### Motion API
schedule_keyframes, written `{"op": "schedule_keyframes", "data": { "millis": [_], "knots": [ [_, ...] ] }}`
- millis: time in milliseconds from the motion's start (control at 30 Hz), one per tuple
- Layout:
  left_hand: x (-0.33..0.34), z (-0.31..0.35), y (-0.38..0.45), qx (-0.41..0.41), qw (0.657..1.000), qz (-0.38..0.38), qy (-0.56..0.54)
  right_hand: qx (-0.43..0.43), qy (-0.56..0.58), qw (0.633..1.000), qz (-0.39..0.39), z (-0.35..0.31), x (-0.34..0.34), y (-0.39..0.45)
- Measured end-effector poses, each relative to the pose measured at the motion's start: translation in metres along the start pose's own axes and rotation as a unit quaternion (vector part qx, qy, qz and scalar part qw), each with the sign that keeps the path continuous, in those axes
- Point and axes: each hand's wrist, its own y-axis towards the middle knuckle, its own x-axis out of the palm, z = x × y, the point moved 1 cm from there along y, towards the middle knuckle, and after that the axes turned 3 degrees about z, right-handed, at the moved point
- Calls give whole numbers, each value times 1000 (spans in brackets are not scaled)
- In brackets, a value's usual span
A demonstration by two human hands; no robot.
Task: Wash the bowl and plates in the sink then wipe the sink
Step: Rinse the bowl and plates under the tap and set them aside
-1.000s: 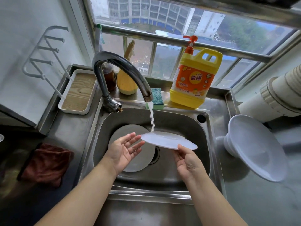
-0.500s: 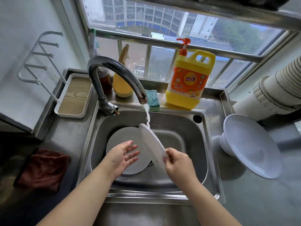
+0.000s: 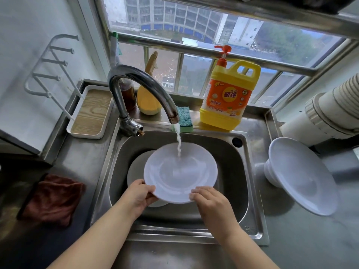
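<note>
The steel counter (image 3: 287,239) surrounds the sink (image 3: 252,191). On its left part lie a brown cloth (image 3: 51,199) and a white tray (image 3: 91,112). The ledge behind the sink carries a dark jar (image 3: 128,96), a yellow bottle (image 3: 148,102), a sponge (image 3: 184,116) and a detergent jug (image 3: 228,98). An upturned white bowl (image 3: 303,177) rests to the right.
</note>
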Motion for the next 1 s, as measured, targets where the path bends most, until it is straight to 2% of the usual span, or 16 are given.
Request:
{"op": "schedule_keyframes", "data": {
  "millis": [67, 133, 200, 267, 367, 433, 533, 600, 700, 767, 900, 1000],
  "knots": [
    [1, 0, 2, 31, 999, 6, -14, 57, -1, 998, 10, 8, 7, -6],
    [1, 1, 3, 64, 998, 17, -15, 155, 25, 987, 24, 12, 9, -8],
    [0, 5, 1, 100, 995, 23, -8, 283, 104, 953, 18, 12, 3, -5],
    [-1, 7, -4, 137, 990, 30, 10, 415, 214, 884, -29, 10, -1, 2],
    [-3, 11, -16, 186, 980, 51, 50, 545, 326, 767, -93, 11, 7, 15],
    [-5, 11, -23, 214, 973, 56, 60, 595, 396, 692, -105, 8, 18, 22],
    [-10, 12, -26, 234, 968, 66, 60, 647, 490, 579, -83, 2, 32, 26],
    [-16, 12, -21, 229, 968, 87, 49, 660, 509, 547, -78, 0, 38, 25],
    [-21, 11, -14, 195, 977, 89, 7, 656, 536, 526, -76, -2, 36, 23],
    [-23, 9, -9, 165, 983, 81, -11, 631, 559, 533, -69, -2, 29, 23],
    [-22, 1, 5, 110, 992, 59, 14, 589, 531, 609, -31, 4, 8, 24],
    [-16, -7, 14, 102, 986, 39, 126, 568, 459, 683, -10, 8, -13, 26]
  ]
}}
